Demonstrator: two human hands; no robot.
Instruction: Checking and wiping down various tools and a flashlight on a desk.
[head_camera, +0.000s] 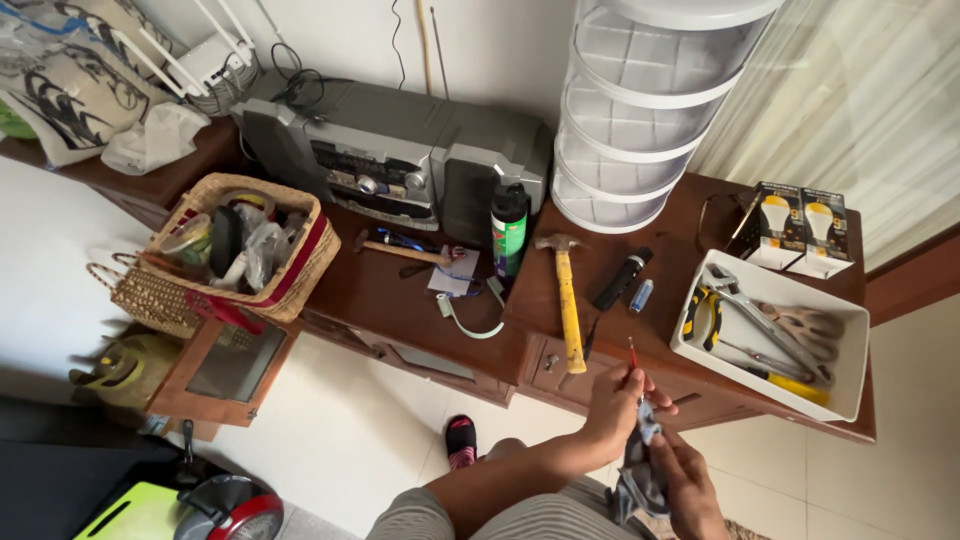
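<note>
My left hand (612, 402) pinches a thin screwdriver with a red handle (632, 356), its tip pointing up, just in front of the wooden cabinet's edge (520, 350). My right hand (692, 488) sits below it, gripping a dark grey cloth (638, 478) that wraps the lower end of the screwdriver. Both hands are close together, touching through the cloth. A yellow-handled hammer (568, 305) lies on the cabinet top just left of my left hand.
A white tray (850, 385) of pliers, a wrench and scissors stands at the right. A black torch (622, 279), a spray can (508, 228), a wooden-handled hammer (400, 250), a wicker basket (312, 262), a stereo (390, 160), a white mesh rack (640, 110) and bulb boxes (796, 225) crowd the top.
</note>
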